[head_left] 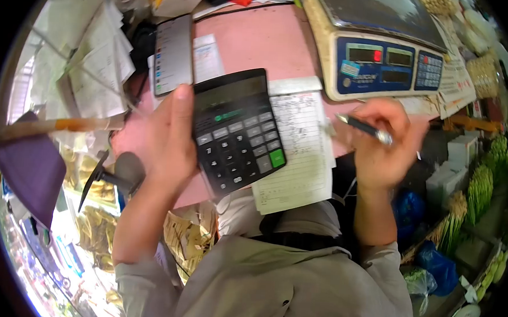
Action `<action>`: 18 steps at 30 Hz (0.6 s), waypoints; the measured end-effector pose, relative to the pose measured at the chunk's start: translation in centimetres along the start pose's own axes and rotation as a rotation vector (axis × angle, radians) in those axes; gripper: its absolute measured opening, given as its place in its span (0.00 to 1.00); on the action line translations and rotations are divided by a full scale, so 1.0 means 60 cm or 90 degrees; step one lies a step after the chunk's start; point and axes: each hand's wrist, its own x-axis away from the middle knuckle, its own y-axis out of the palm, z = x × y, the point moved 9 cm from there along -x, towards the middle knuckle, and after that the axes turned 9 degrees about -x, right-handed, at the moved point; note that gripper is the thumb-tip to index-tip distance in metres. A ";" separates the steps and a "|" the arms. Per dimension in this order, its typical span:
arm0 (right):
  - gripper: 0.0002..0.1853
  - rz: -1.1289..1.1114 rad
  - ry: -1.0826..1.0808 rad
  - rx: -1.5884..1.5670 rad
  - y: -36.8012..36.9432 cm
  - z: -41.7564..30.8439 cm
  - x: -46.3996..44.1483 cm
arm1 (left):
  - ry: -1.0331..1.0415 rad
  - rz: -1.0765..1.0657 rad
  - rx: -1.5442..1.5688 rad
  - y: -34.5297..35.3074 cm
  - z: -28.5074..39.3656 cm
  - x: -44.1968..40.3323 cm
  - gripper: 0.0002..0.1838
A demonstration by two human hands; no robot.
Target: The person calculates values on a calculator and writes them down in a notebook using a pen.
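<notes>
My left hand (174, 137) grips the left edge of a black calculator (238, 135), its thumb up along the side. The calculator is tilted and overlaps a pad of lined paper (303, 149) with handwriting on its upper part. To the right of the pad, my right hand (384, 136) holds a dark pen (367, 129) between curled fingers, its tip pointing left toward the paper. That hand is slightly blurred. Behind my left hand, a phone or tablet (174, 54) with a lit screen stands beside a small paper slip (207, 58).
A digital scale (385, 70) with a red-lit display sits at the back right of the pink table (249, 37). Papers (92, 58) hang at the left, near a purple object (32, 170). Green vegetables (481, 190) and blue bags (435, 268) lie at the right.
</notes>
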 end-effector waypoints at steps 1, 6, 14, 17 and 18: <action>0.43 0.025 0.178 -0.228 0.005 0.039 0.003 | 0.016 0.003 0.015 0.000 0.000 -0.001 0.34; 0.25 0.143 0.191 0.004 0.022 0.082 -0.001 | 0.040 -0.020 0.106 0.007 0.022 -0.001 0.31; 0.22 0.053 0.065 0.159 0.034 0.073 0.001 | 0.078 -0.029 -0.006 -0.002 0.035 -0.005 0.31; 0.22 0.019 0.033 0.199 0.045 0.070 -0.001 | 0.071 -0.032 0.014 0.001 0.031 -0.005 0.31; 0.22 0.001 0.008 0.212 0.051 0.066 -0.001 | 0.068 -0.033 0.033 0.003 0.029 -0.005 0.31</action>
